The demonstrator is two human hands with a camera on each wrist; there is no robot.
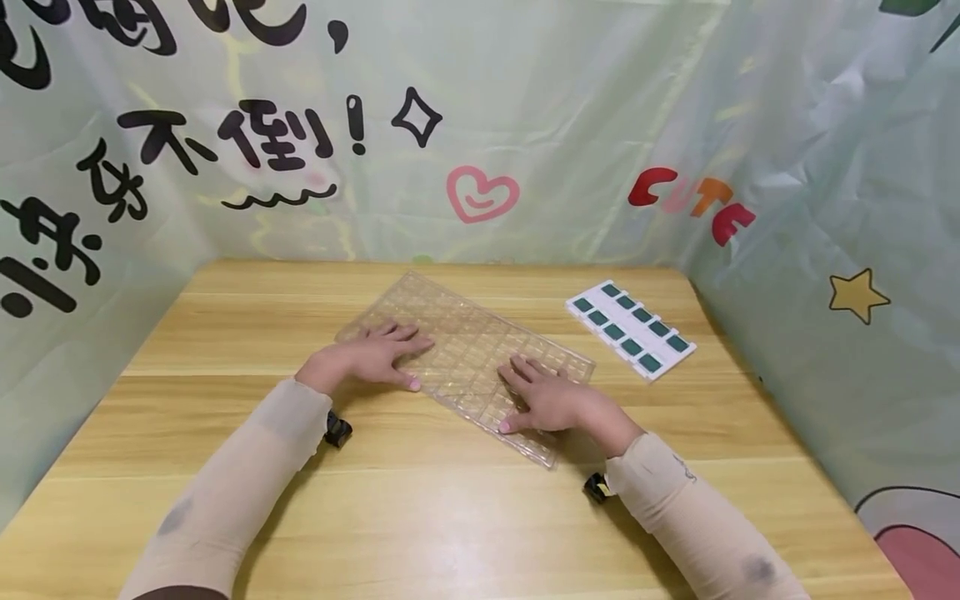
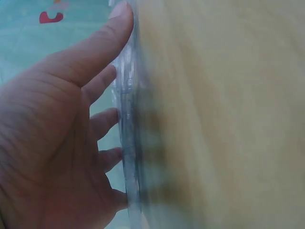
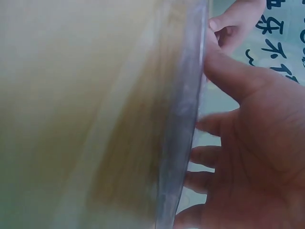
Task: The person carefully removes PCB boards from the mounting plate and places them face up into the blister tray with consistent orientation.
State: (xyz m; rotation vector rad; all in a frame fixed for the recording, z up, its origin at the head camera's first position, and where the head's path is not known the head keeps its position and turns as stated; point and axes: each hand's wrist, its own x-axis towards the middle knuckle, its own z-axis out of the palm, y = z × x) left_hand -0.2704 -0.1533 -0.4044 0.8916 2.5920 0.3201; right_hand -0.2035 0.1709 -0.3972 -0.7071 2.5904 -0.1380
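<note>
We find left hand (image 1: 375, 354) and right hand (image 1: 553, 402) resting, fingers spread, on the clear tray (image 1: 463, 337) mid-frame; uneven pressure might skid it.

Compartment case (image 1: 465, 337) flat on tabletop (image 1: 450, 525), lying diagonally, far corner near rear edge. Left hand (image 1: 369, 356) on its left part, right hand (image 1: 551, 402) on its right. Ten-square panel (image 1: 632, 330) right of case, apart, beyond right hand. Backdrop sheet (image 1: 570, 108) behind tabletop.
</note>
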